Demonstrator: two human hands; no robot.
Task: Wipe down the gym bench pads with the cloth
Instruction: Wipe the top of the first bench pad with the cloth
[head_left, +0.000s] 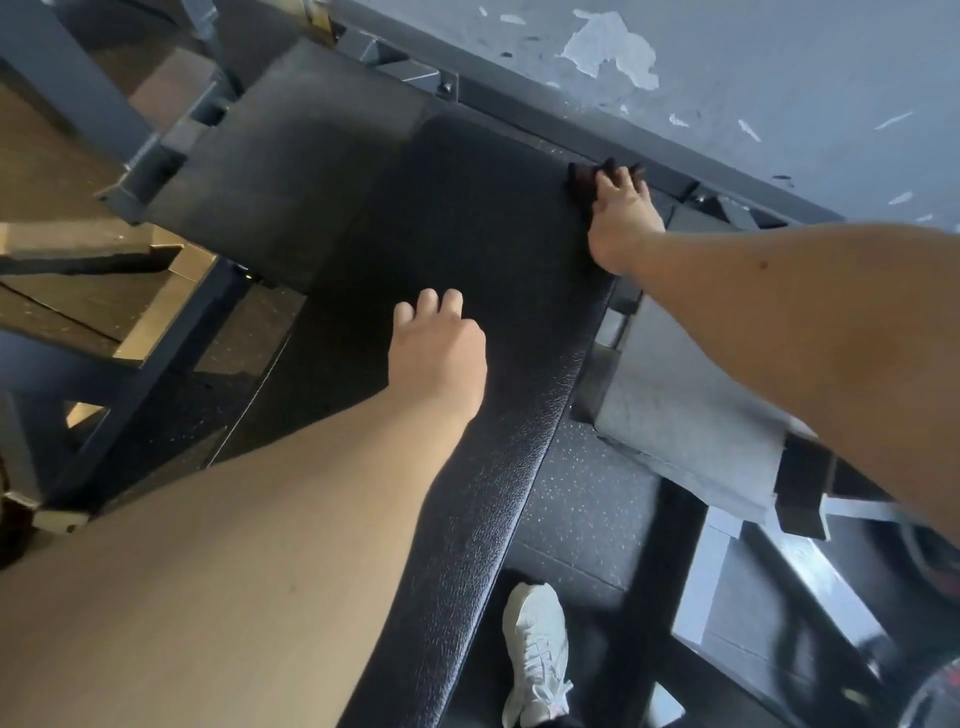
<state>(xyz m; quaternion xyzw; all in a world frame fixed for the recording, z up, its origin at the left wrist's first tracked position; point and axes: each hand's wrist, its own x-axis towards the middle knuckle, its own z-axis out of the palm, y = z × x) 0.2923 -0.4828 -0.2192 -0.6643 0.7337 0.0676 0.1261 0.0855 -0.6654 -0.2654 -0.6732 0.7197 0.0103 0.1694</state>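
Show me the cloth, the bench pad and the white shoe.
cloth (581, 179): head view, bunched left edge
bench pad (467, 234): head view, bare top surface
white shoe (535, 649): head view, laces

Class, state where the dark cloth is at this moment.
In the head view, the dark cloth sits upper right, under the right hand at the far right edge of the bench pad, beside the dark frame bar.
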